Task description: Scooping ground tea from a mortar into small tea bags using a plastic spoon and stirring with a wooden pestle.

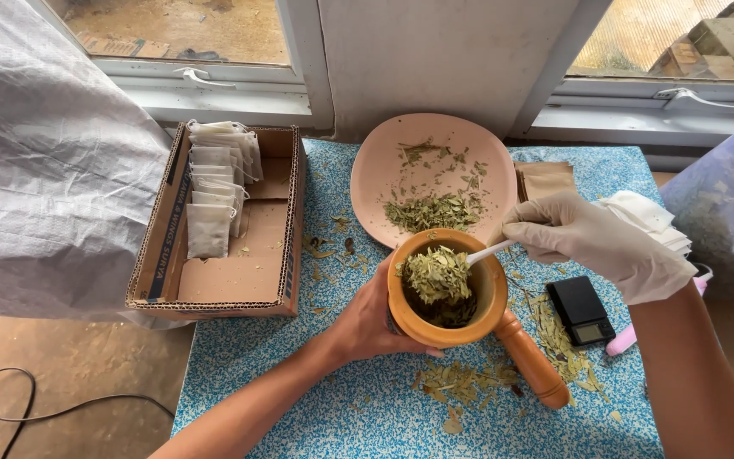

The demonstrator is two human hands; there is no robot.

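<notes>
I see the bare left hand wrapped around the wooden mortar, centre of the blue surface. The gloved right hand at 2 o'clock pinches a white spoon heaped with dried leaves. Pestle lies at 4 o'clock, touching the mortar.

**The table and what sits on it**

I see a table covered with a blue-and-white speckled cloth. On its left edge rests a cardboard box. A pink plate lies at the back, near the window, with brown paper pouches just beside it. A small black scale sits to the right, a wooden pestle lies near it, and dried leaves are scattered about the cloth.
</notes>
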